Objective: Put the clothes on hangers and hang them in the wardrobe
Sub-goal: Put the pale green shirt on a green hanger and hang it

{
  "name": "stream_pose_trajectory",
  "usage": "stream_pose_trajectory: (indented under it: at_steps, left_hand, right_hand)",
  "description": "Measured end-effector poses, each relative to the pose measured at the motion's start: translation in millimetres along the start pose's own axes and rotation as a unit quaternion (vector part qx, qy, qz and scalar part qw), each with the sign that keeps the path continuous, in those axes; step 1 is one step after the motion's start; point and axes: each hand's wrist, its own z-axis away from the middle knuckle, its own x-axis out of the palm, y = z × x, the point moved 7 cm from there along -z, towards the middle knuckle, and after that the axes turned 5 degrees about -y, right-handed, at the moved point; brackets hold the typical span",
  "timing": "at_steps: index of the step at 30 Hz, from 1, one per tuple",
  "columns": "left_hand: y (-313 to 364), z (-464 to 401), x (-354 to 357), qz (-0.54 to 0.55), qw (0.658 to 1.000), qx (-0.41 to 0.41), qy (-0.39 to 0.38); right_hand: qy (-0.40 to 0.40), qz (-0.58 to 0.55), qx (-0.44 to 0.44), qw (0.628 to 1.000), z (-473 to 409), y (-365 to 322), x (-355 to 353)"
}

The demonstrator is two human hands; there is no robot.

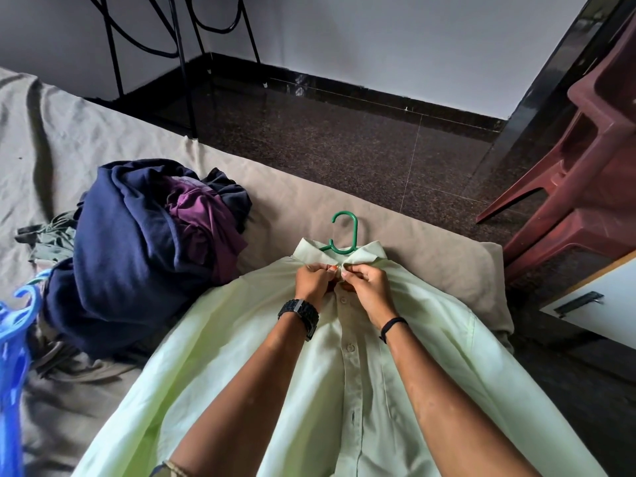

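Between the pinching fingertips of the left hand [311, 278] and right hand [365, 284], seemingly fastening its top button, the limp, light pale green shirt [282, 366] lies on the bed [62, 139], best lifted by the stiff green hanger [344, 235] hook just beyond them.

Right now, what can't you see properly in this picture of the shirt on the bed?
- Green plastic hanger: only its hook shows; the pale green button-up shirt covers the rest.
- Top button: the left hand and right hand pinch the collar there and hide it, so fastened or not, I cannot tell.
- Blue plastic hangers: cut off by the left edge.
- Dark red plastic chair: cut off by the right edge.
- Wardrobe: not in view.
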Motion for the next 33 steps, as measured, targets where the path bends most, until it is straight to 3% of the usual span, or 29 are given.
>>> stream_pose_trajectory:
  at_steps: [15,18,24,33]
  left_hand:
    - [-4,-2,-1,-0.106,0.991,0.061,0.06]
    - [-3,-1,0,-0.075,0.994,0.055,0.055]
    - [-5,-2,3,-0.025,0.998,0.019,0.055]
    - [-6,0,4,-0.012,0.999,-0.002,0.045]
  right_hand:
    - [0.109,0.16,0.003,0.981,1,-18,2]
    - [0.111,0.09,0.028,0.989,0,-5,0]
    - [0.035,-0.094,0.073,0.992,6,10,1]
    - [0.058,-0.092,0.051,0.993,6,6,4]
